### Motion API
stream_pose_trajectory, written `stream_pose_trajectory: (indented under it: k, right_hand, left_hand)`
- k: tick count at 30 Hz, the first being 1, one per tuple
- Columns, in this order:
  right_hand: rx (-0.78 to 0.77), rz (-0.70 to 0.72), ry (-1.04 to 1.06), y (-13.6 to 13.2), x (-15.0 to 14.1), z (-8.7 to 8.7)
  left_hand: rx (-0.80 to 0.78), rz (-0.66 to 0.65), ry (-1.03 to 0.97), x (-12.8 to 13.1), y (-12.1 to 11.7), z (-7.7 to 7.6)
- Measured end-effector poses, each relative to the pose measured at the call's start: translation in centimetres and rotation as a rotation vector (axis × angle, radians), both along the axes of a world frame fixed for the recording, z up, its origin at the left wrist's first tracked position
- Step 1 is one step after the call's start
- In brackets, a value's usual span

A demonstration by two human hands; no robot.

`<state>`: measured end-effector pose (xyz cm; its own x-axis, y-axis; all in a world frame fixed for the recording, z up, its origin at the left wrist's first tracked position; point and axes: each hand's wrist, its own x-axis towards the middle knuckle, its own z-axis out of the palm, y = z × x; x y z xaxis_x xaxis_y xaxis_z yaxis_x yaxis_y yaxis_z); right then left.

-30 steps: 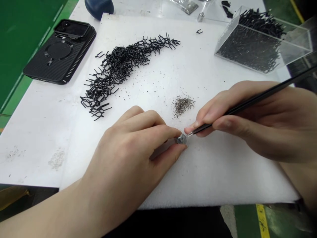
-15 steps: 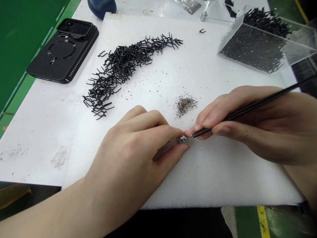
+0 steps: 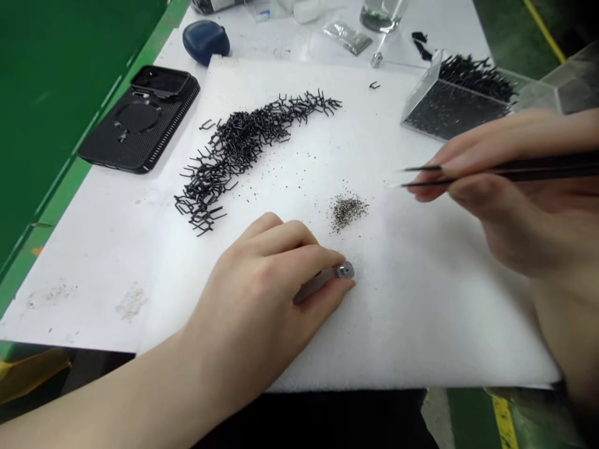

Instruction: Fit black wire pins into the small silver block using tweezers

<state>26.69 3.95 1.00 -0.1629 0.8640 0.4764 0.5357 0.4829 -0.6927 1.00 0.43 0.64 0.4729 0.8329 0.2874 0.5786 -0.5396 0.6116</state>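
Observation:
My left hand (image 3: 276, 284) rests on the white foam pad (image 3: 421, 324) with its fingers pinched round a small metal tool (image 3: 344, 272) whose round silver tip sticks out to the right. My right hand (image 3: 510, 187) is raised over the pad's right side, gripping black tweezers (image 3: 421, 176) that point left, tips slightly apart with nothing seen between them. A small heap of tiny silver bits (image 3: 347, 210) lies between the two hands. A long pile of black bent-wire clips (image 3: 238, 146) stretches across the pad's upper left.
A clear box of black clips (image 3: 449, 100) stands at the upper right. A black phone case (image 3: 140, 121) and a dark blue case (image 3: 204, 40) lie at the upper left. A glass, a small bag and a loose clip (image 3: 374, 85) sit at the back.
My right hand has lifted the tweezers away from the metal tool's tip, up and to the right. My left hand stays put on the tool. The view has tilted to show more of the back.

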Motion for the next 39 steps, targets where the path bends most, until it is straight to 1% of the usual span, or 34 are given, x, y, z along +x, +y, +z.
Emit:
stream_pose_trajectory:
  k: [2,4,6,9,11,13,14,15,17,18,19,20,21,23,25,27,30,35,39]
  right_hand:
    - [0.118,-0.045,-0.236,0.4,1.4,0.4]
    - [0.105,-0.012,-0.454,0.4,2.8,0.8]
    - [0.082,0.045,-0.624,0.1,4.0,1.0]
    - [0.097,0.136,-0.745,-0.5,4.9,1.4]
    - [0.119,0.115,-0.775,-0.7,4.5,2.2]
    - [0.163,0.073,-0.765,-0.7,3.1,3.6]
    - [0.182,0.064,-0.733,-0.5,1.8,4.3]
    - [0.174,0.105,-0.670,-0.1,0.3,5.1]
    - [0.114,0.281,-0.549,1.0,-3.4,6.2]
    - [0.083,0.395,-0.519,1.9,-5.5,6.5]
    - [0.037,0.510,-0.514,2.8,-7.5,6.6]
    - [-0.045,0.604,-0.525,3.8,-9.5,6.4]
    - [-0.121,0.664,-0.529,4.8,-11.3,6.1]
    - [-0.180,0.744,-0.546,6.5,-14.2,5.1]
    - [-0.207,0.812,-0.569,7.5,-16.0,4.2]
    - [-0.212,0.860,-0.582,7.9,-16.7,3.5]
    - [-0.211,0.882,-0.578,7.7,-16.6,3.0]
    - [-0.232,0.826,-0.602,6.9,-16.1,2.7]
    - [-0.267,0.802,-0.610,6.7,-15.8,3.1]
  left_hand:
    - [-0.019,-0.008,-0.015,0.0,0.1,-0.1]
    - [-0.042,-0.011,-0.024,0.0,0.1,-0.3]
    - [-0.062,-0.016,-0.040,-0.1,0.0,-0.5]
    - [-0.077,-0.036,-0.075,-0.1,-0.2,-1.0]
    - [-0.076,-0.042,-0.080,0.0,-0.2,-1.3]
    - [-0.072,-0.043,-0.075,0.1,-0.2,-1.6]
    - [-0.072,-0.043,-0.071,0.1,-0.2,-1.6]
    - [-0.072,-0.042,-0.069,0.2,-0.2,-1.7]
    - [-0.072,-0.041,-0.064,0.2,-0.3,-1.7]
    - [-0.072,-0.039,-0.060,0.3,-0.3,-1.7]
    - [-0.073,-0.035,-0.057,0.3,-0.3,-1.7]
    - [-0.074,-0.030,-0.053,0.3,-0.4,-1.8]
    - [-0.076,-0.027,-0.049,0.3,-0.4,-1.9]
    - [-0.078,-0.026,-0.041,0.4,-0.4,-2.0]
    - [-0.079,-0.031,-0.033,0.5,-0.4,-2.2]
    - [-0.083,-0.037,-0.024,0.6,-0.4,-2.3]
    - [-0.088,-0.045,-0.014,0.7,-0.3,-2.4]
    - [-0.100,-0.059,-0.017,0.8,-0.3,-2.3]
    - [-0.106,-0.047,-0.025,0.7,-0.3,-2.4]
